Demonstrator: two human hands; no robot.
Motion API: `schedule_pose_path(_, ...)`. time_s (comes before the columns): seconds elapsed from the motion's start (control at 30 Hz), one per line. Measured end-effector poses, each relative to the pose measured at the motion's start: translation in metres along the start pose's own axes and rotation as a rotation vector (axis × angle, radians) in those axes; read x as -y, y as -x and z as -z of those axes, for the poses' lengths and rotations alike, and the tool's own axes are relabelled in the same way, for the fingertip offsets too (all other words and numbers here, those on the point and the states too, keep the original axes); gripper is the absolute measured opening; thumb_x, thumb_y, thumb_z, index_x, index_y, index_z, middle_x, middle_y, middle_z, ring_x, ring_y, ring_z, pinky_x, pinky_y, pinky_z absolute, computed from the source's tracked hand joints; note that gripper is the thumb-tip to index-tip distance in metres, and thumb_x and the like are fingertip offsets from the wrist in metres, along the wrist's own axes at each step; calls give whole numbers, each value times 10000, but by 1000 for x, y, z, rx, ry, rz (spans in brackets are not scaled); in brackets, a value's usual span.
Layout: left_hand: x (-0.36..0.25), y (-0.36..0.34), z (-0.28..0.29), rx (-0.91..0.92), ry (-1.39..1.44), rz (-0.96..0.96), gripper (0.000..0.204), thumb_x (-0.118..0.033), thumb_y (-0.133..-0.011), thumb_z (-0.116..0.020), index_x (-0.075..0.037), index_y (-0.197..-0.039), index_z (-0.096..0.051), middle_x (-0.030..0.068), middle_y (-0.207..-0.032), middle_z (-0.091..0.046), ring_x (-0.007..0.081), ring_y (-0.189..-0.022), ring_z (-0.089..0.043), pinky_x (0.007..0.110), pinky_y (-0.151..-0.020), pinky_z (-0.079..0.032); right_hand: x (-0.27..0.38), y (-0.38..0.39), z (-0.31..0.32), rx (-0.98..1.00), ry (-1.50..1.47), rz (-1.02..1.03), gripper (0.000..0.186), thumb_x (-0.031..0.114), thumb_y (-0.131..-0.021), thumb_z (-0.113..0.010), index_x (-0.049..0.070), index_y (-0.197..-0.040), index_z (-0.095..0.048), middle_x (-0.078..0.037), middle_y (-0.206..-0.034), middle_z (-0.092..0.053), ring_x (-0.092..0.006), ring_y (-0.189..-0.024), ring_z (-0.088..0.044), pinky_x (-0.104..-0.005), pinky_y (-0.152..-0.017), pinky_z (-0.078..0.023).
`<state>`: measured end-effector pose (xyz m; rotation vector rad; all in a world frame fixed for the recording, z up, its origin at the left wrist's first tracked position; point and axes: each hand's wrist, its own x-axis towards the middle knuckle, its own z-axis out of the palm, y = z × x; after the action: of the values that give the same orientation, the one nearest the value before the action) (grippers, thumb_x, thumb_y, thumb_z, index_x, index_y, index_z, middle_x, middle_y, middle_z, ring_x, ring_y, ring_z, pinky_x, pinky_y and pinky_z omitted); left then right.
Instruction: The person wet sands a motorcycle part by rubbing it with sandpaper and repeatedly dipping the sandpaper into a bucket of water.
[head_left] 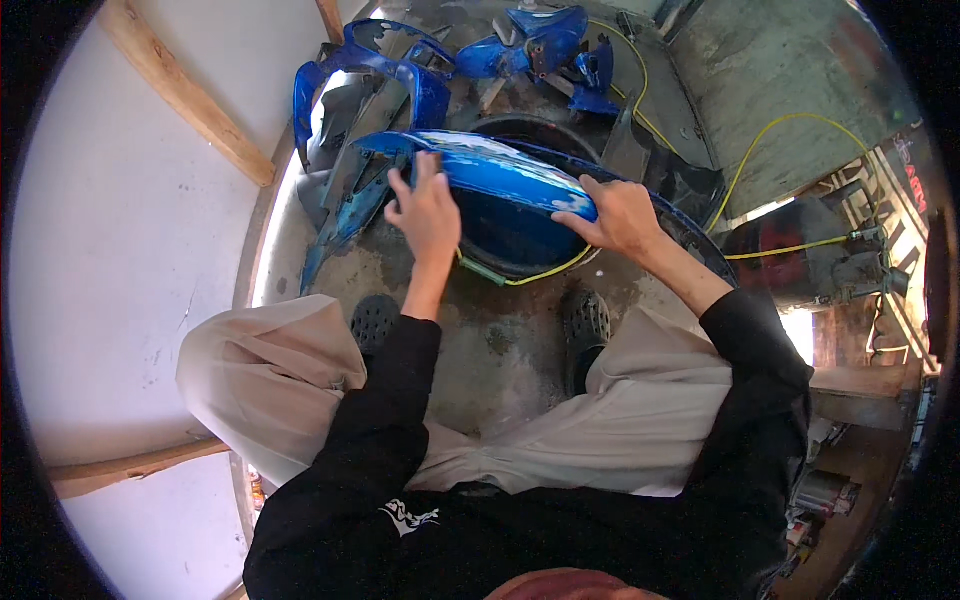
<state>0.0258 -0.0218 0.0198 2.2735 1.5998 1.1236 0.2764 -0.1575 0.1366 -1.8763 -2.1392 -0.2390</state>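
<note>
Left hand [428,215]: we press it flat, fingers spread, on the near edge of the blue fairing panel [500,170].
Right hand [618,215]: we clamp its fingers over the panel's right end.
Panel: propped over the dark round basin [520,240], before our black clogs [588,322].
Technique: we judge that steadying both ends keeps the curved plastic from twisting.
Nearby: yellow hose [760,135]; more blue fairings [540,45] beyond.

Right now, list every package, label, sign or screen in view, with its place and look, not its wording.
Sign or banner: far right edge, beyond the yellow hose; dark panel with red and white markings, partly cut off.
White emblem: on the person's black top, bottom centre.
No packages or screens visible.
</note>
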Motion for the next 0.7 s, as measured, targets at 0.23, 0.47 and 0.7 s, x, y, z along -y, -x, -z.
schedule_pose_path(0.23,-120,66,9,159,352,-361,425,-225,-1082,-519,-83,-1460,-650,107,-1672,-491,413,-1586,-335,579,-1131,-229,-17,7,-9,-11,54,7,634,661,-901,-731,29,-934,-698,-219,-687,-691,-421,-634,-701,-520,-590,-563)
schedule_pose_path(0.47,-17,0,2,-23,76,-53,415,-224,-1102,-506,-73,-1473,-613,112,-1614,-536,428,-1541,-360,661,-1103,-289,-1,1,-3,0,60,34,633,655,-909,-725,24,-928,-695,-216,-686,-691,-419,-631,-700,-522,-586,-559)
schedule_pose_path(0.7,-105,58,6,149,361,-347,465,-216,-1086,-537,-76,-1526,-591,120,-1654,-510,351,-1587,-362,574,-1158,-239,-13,7,-6,-27,71,27,641,661,-915,-717,22,-897,-682,-220,-674,-681,-420,-614,-692,-520,-571,-550)
